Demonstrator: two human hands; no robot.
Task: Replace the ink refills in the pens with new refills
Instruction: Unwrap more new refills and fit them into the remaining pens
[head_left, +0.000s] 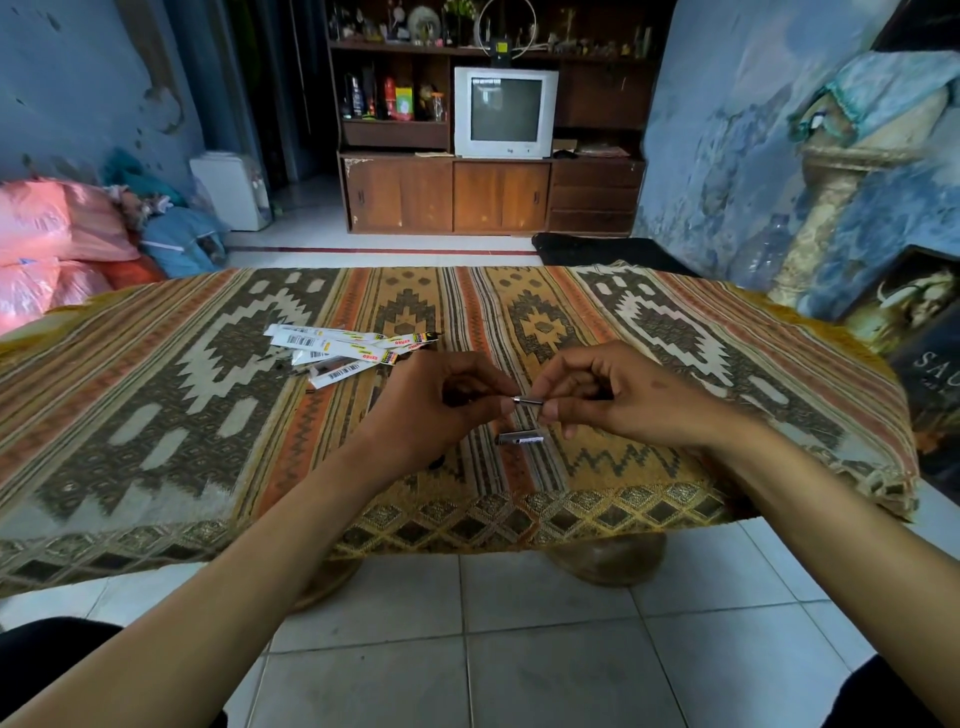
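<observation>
Now both hands meet over the table (156, 415): the left hand (441, 405) and right hand (597, 400) each pinch an end of the pen (527, 399), probably to twist it apart. A loose barrel piece (519, 439) lies just at six o'clock; refill packets (343, 351) wait at ten o'clock.

home living room | crt television (505, 111) | wooden cabinet (488, 195) | tiled floor (545, 649)

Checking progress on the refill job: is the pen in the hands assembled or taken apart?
Apart, it seems. Both hands pinch a short metal-tipped pen section, while another pen piece lies separately on the cloth below.
</observation>
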